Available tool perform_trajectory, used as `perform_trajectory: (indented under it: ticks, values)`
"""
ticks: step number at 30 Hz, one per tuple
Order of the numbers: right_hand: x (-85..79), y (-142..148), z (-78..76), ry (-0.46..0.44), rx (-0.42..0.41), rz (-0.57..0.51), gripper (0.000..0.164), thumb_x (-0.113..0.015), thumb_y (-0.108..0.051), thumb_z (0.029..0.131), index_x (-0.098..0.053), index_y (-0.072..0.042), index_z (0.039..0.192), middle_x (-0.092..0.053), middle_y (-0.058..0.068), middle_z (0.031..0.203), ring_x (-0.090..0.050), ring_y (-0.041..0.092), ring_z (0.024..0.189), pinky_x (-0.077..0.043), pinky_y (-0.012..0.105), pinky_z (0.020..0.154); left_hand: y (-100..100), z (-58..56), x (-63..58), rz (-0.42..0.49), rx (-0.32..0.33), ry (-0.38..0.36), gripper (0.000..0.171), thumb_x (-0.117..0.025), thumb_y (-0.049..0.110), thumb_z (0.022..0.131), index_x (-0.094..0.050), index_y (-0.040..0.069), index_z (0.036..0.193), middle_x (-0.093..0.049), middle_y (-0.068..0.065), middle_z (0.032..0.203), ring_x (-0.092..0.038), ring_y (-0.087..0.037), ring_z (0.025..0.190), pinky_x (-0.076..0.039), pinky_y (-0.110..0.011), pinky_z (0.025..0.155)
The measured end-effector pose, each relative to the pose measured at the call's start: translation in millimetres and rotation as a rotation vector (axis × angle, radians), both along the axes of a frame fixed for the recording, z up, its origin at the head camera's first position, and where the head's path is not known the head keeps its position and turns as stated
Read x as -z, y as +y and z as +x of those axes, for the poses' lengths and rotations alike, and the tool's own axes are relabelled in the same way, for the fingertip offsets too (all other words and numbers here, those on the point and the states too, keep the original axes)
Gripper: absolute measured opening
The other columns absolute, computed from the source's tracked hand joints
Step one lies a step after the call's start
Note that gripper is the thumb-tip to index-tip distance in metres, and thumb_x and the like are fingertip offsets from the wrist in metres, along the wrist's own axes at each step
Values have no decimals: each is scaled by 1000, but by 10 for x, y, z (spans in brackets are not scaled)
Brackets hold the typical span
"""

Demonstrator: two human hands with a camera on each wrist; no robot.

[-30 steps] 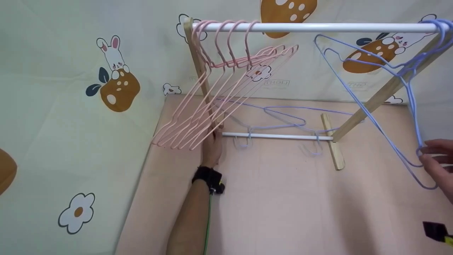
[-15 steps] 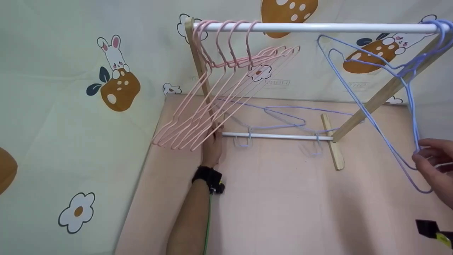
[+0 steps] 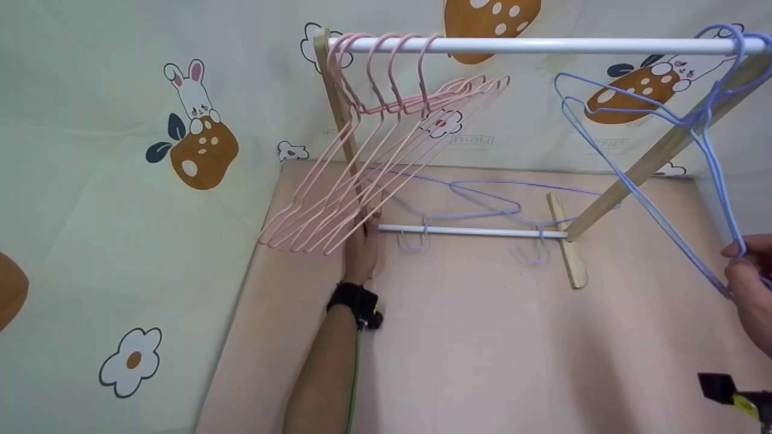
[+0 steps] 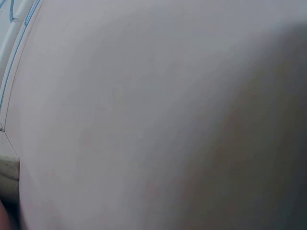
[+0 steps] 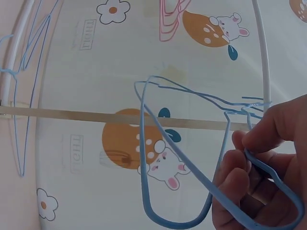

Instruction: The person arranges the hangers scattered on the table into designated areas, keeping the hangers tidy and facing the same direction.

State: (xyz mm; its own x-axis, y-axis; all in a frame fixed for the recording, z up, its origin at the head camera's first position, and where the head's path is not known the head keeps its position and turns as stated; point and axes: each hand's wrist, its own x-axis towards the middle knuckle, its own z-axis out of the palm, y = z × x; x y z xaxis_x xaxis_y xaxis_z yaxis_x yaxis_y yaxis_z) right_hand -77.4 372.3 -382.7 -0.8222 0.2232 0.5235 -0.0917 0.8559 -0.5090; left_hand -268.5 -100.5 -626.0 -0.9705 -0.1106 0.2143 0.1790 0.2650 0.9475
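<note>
My right hand point(image 3: 751, 277) pinches the lower corner of a blue wire hanger point(image 3: 718, 163) at the right end of the rack. In the right wrist view, thumb and fingers close around the blue hanger's wire point(image 5: 211, 189). Another blue hanger overlaps it, and its hook is hard to separate from the first. At the foot of the rack's left wooden post point(image 3: 341, 108), my left hand point(image 3: 360, 256) holds the post, its fingers partly hidden by pink hangers point(image 3: 338, 181). The left wrist view shows mostly plain floor, with a bit of wood point(image 4: 8, 179) at the left edge.
Several pink hangers hang from the left of the white top rail point(image 3: 543, 46). Two blue hangers hook over the lower white rail point(image 3: 476, 231). A wooden foot point(image 3: 567, 247) supports the right post point(image 3: 639, 160). Printed sheeting point(image 3: 253, 60) stands close behind and left.
My right hand has shifted slightly, tilting the blue hanger it pinches. That hanger's hook now stands higher and further left at the rail. My left hand stays at the post.
</note>
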Motion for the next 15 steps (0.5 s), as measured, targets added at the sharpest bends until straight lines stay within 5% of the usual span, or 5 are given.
perform_trajectory:
  ticks: [5,12,15]
  values:
    - [-9,-28,10,11,13,4,16,-50,8,108,-64,15,111,-35,-33,91,-31,-8,76,-24,11,67,-6,45,-10,-23,-16,-65,60,-48,25,119,-29,20,176,-64,-5,149,-53,-23,147,-35,-45,126]
    - [-1,-25,-8,61,-20,-41,20,-44,10,103,-61,19,109,-39,-41,97,-34,-14,79,-25,7,69,-8,1,-9,-14,-21,-4,45,-48,21,119,-48,10,163,-65,-11,140,-57,-26,137,-39,-48,118]
    - [-14,-48,-10,33,27,-57,19,-43,12,102,-59,19,108,-37,-42,96,-35,-17,80,-25,5,68,-1,-8,-18,-1,-12,9,51,-47,18,120,-40,18,170,-64,-12,139,-58,-23,129,-42,-45,113]
